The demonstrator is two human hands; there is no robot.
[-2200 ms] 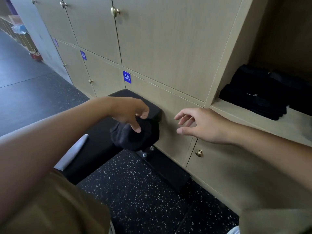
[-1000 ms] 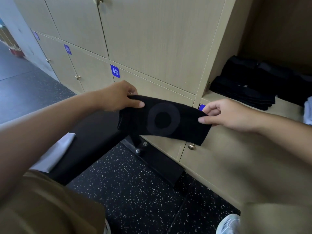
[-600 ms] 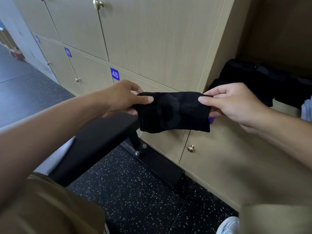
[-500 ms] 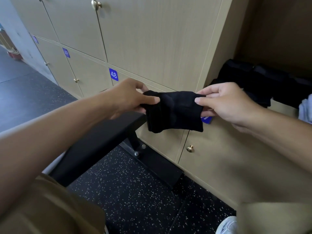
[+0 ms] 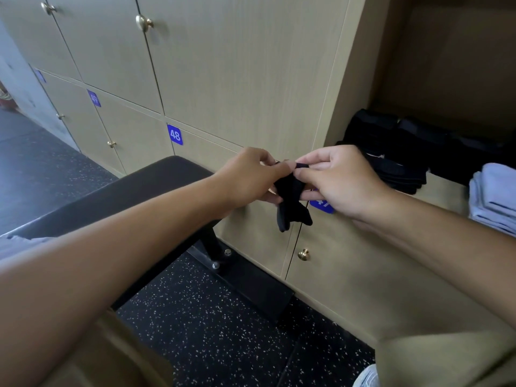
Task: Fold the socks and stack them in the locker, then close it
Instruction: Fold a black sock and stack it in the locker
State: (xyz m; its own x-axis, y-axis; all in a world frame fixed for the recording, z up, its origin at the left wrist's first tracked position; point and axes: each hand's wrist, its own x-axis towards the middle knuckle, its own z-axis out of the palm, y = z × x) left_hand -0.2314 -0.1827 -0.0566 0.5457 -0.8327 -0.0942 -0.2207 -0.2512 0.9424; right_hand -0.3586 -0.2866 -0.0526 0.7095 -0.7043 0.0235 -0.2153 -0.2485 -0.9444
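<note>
Since 0.5 s ago the black sock went from half-spread to doubled over, ends brought together: fold nearly done, stacking next. Left hand and right hand both pinched it, held in air before the open locker. Counted: 1 sock in hand, 2 hands, 1 dark pile, 1 pale pile inside; pieces per pile unclear

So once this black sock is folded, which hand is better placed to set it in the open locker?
Likely the right hand: it pinches the black sock alongside the left hand and sits nearer the open locker, beside the black sock stack.
</note>
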